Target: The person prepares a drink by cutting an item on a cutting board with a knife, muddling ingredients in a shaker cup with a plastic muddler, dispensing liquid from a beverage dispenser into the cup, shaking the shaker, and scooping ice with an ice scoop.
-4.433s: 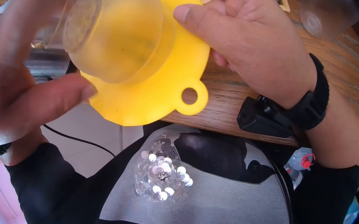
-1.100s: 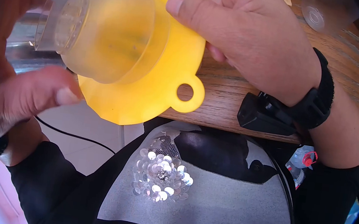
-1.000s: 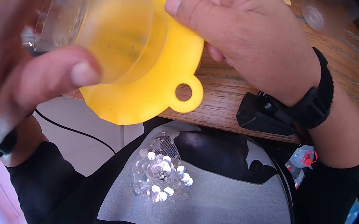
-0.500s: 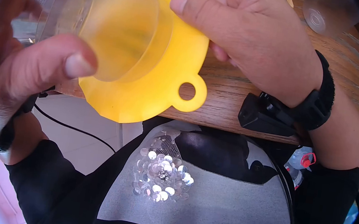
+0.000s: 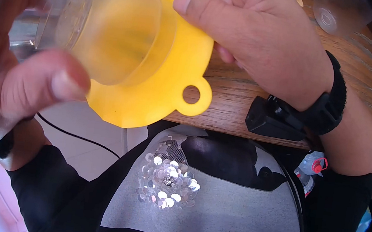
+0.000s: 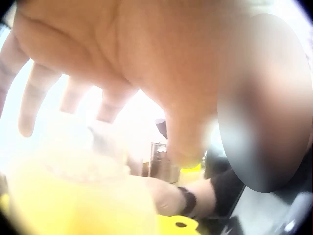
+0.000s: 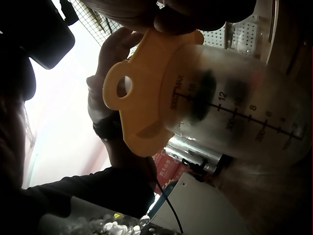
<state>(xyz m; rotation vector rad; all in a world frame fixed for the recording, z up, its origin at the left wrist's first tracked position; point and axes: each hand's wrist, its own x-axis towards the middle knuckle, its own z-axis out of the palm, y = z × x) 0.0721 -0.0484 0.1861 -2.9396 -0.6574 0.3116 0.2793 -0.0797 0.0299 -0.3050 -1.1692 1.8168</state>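
My right hand (image 5: 265,46) grips the edge of a yellow disc (image 5: 180,68) with a looped tab, thumb on its near face. A translucent dome (image 5: 119,32) with a narrower clear neck (image 5: 68,11) stands out from the disc toward the left. On the disc's other side, in the right wrist view, is a clear measuring cup (image 7: 234,105) with black graduations. Around the neck, my left hand (image 5: 13,88) is spread, thumb in front and fingers behind. The left wrist view shows that hand's fingers (image 6: 36,90) extended and apart, above the washed-out dome.
A wooden table (image 5: 224,109) lies under the disc, with a clear plastic cup (image 5: 337,16) at its far right. Behind the left hand is a shiny metal cylinder (image 5: 23,31). A red-capped bottle (image 5: 313,165) stands below the table edge. A black cable (image 5: 80,137) runs at lower left.
My left hand moves back and forth around the neck; since half a second ago its thumb has shifted slightly down and left. The right hand keeps its grip on the disc, which barely moves.
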